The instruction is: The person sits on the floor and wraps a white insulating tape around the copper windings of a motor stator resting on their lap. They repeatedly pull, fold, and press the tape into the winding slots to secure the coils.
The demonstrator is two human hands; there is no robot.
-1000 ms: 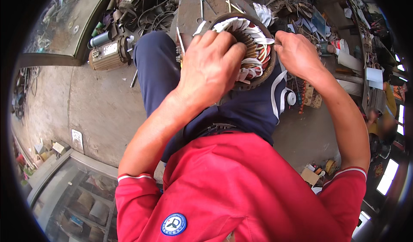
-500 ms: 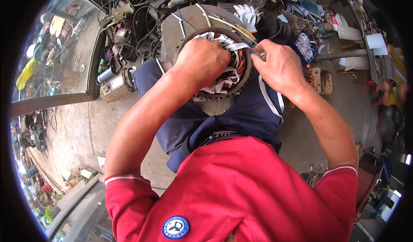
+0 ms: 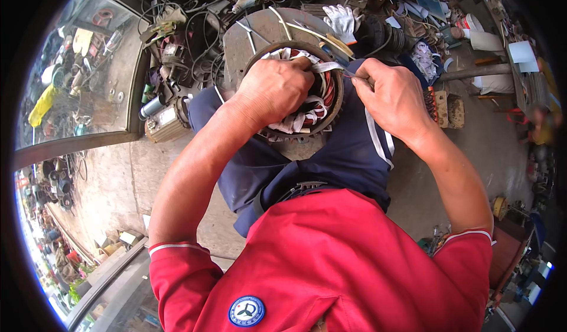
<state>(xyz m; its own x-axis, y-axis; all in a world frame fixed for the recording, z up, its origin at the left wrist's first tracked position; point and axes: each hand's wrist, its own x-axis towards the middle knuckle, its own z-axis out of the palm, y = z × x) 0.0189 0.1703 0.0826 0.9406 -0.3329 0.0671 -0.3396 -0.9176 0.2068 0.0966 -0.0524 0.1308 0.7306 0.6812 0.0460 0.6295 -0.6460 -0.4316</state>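
Observation:
A round motor stator (image 3: pixel 341 104) with a toothed metal rim sits between my knees. Inside it are red and copper-coloured windings (image 3: pixel 328 90), wrapped in white strips. My left hand (image 3: pixel 276 87) is closed over the near left part of the windings; its fingertips are hidden, so what they grip cannot be seen. From beside those fingers a white cloth tape (image 3: pixel 326 67) stretches right across the rim. My right hand (image 3: pixel 390 93), just outside the rim, pinches the tape's narrow, twisted end between thumb and forefinger. Another length of white tape (image 3: pixel 375 134) hangs over my right thigh.
Behind the stator stands a grey block (image 3: pixel 260 25) with thin sticks lying on it. A white work glove (image 3: pixel 341 22) lies beyond, among tangled cables (image 3: pixel 201 31). A small motor (image 3: pixel 168 121) rests at left by a glass-topped table (image 3: pixel 127 66). A metal block (image 3: pixel 452 110) is at right.
My right hand has drawn slightly to the right, and the tape's narrow end has moved with it. My left hand stays over the windings. The whole view has shifted a little.

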